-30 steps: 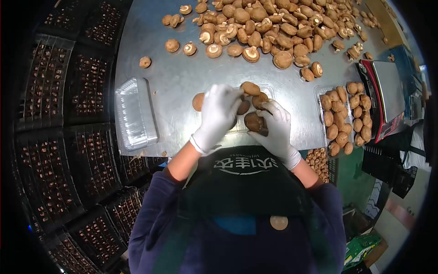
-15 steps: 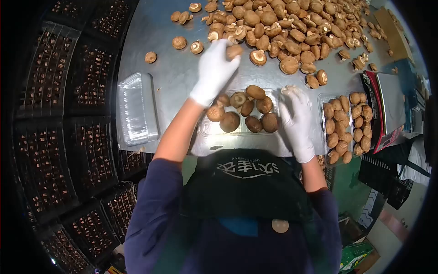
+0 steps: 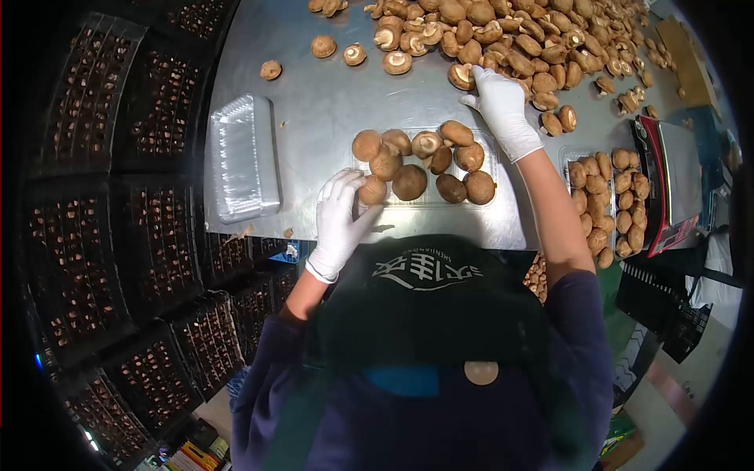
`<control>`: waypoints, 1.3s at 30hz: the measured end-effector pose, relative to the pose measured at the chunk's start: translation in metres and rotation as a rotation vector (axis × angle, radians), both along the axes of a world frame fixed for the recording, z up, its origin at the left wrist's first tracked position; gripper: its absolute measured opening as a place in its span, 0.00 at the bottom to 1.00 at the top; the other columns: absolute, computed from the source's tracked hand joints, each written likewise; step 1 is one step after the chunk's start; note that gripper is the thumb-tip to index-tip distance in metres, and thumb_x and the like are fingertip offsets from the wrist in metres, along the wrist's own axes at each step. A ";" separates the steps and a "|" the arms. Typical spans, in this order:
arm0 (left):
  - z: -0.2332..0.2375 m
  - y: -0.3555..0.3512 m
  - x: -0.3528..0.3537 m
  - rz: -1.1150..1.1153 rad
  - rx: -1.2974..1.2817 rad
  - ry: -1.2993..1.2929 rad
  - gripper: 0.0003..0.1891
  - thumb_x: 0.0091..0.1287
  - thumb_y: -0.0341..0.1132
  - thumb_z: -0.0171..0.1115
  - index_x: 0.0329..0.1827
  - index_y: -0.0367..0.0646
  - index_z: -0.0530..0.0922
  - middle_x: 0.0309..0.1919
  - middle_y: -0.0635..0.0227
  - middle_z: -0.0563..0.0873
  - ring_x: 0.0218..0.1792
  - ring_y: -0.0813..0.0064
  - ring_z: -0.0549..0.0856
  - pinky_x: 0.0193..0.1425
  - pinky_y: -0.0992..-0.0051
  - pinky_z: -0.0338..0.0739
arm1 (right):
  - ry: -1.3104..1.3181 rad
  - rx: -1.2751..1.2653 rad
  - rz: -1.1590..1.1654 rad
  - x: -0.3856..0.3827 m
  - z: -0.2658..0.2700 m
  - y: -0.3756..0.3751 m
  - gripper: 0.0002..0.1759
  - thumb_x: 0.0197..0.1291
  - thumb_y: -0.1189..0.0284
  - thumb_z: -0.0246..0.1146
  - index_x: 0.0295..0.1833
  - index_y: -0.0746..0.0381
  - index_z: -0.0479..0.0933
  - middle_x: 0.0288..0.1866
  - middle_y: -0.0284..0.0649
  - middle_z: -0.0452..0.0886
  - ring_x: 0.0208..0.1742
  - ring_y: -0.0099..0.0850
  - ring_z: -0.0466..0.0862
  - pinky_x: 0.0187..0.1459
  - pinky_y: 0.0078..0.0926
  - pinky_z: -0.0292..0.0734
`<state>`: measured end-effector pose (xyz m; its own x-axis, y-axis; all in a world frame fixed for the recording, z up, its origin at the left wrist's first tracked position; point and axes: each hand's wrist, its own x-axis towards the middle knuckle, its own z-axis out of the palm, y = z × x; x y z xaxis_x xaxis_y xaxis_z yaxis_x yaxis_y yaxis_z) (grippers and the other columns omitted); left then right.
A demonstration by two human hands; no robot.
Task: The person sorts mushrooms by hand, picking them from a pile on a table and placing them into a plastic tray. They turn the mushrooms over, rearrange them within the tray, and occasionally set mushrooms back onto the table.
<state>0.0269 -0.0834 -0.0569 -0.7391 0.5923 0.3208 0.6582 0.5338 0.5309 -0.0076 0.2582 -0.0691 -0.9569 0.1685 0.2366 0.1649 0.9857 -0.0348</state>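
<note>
In front of me a clear plastic tray (image 3: 428, 206) lies on the metal table with several brown mushrooms (image 3: 409, 183) in it. My left hand (image 3: 339, 221), in a white glove, has its fingers and thumb curled around a mushroom (image 3: 372, 191) at the tray's left side. Out at the near edge of the big mushroom pile (image 3: 542, 47) is my right hand (image 3: 501, 108), also gloved. Its fingers are stretched out with the thumb apart, beside a mushroom lying stem side up (image 3: 461, 76). Part of the pile is hidden behind that hand.
An upturned clear tray (image 3: 245, 161) lies at the table's left. Two filled trays of mushrooms (image 3: 594, 200) stand at the right, next to a red-edged scale (image 3: 679, 177). Loose mushrooms (image 3: 323, 46) lie at the upper left. Black crates (image 3: 153, 235) are stacked left of the table.
My left hand has come back from the pile to the tray's left side, and more mushrooms are there. My right hand has left the tray's right side and reached forward to the pile.
</note>
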 end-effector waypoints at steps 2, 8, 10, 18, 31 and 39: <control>-0.001 0.000 -0.003 -0.018 0.021 -0.036 0.27 0.49 0.32 0.76 0.54 0.41 0.77 0.53 0.56 0.81 0.60 0.52 0.78 0.65 0.58 0.70 | 0.137 -0.031 0.061 0.006 -0.005 0.007 0.18 0.49 0.63 0.73 0.40 0.60 0.75 0.33 0.42 0.80 0.38 0.40 0.84 0.37 0.37 0.78; -0.005 -0.006 -0.011 -0.058 0.069 0.032 0.26 0.48 0.30 0.76 0.52 0.41 0.78 0.49 0.57 0.83 0.54 0.54 0.81 0.59 0.60 0.74 | 0.255 -0.111 -0.016 0.010 -0.004 -0.002 0.19 0.49 0.64 0.72 0.45 0.58 0.77 0.37 0.40 0.80 0.38 0.38 0.83 0.37 0.35 0.78; -0.007 -0.006 -0.007 -0.018 0.110 -0.019 0.26 0.49 0.29 0.75 0.53 0.40 0.78 0.47 0.58 0.84 0.52 0.54 0.82 0.57 0.61 0.75 | 0.253 -0.095 0.057 0.005 0.000 -0.004 0.21 0.50 0.63 0.72 0.48 0.58 0.76 0.36 0.39 0.80 0.38 0.38 0.83 0.37 0.36 0.78; 0.001 -0.001 -0.005 0.011 0.032 0.003 0.28 0.44 0.26 0.76 0.53 0.41 0.78 0.50 0.58 0.82 0.58 0.55 0.78 0.61 0.63 0.72 | 0.056 -0.097 0.003 -0.015 0.003 -0.003 0.20 0.55 0.61 0.69 0.51 0.58 0.78 0.36 0.40 0.82 0.39 0.40 0.85 0.36 0.37 0.78; 0.021 0.010 -0.017 -0.014 0.134 -0.124 0.23 0.52 0.27 0.73 0.53 0.40 0.78 0.50 0.58 0.81 0.52 0.56 0.78 0.58 0.63 0.72 | 0.003 -1.201 -0.220 0.121 0.043 -0.074 0.09 0.63 0.72 0.65 0.48 0.62 0.77 0.34 0.31 0.77 0.32 0.19 0.76 0.35 0.21 0.74; 0.014 -0.008 -0.028 0.185 0.137 0.006 0.14 0.62 0.27 0.64 0.52 0.42 0.80 0.51 0.57 0.82 0.55 0.59 0.80 0.62 0.65 0.73 | 0.304 -0.573 -0.114 0.132 0.052 -0.073 0.05 0.60 0.74 0.66 0.42 0.61 0.82 0.39 0.40 0.82 0.38 0.36 0.83 0.42 0.28 0.78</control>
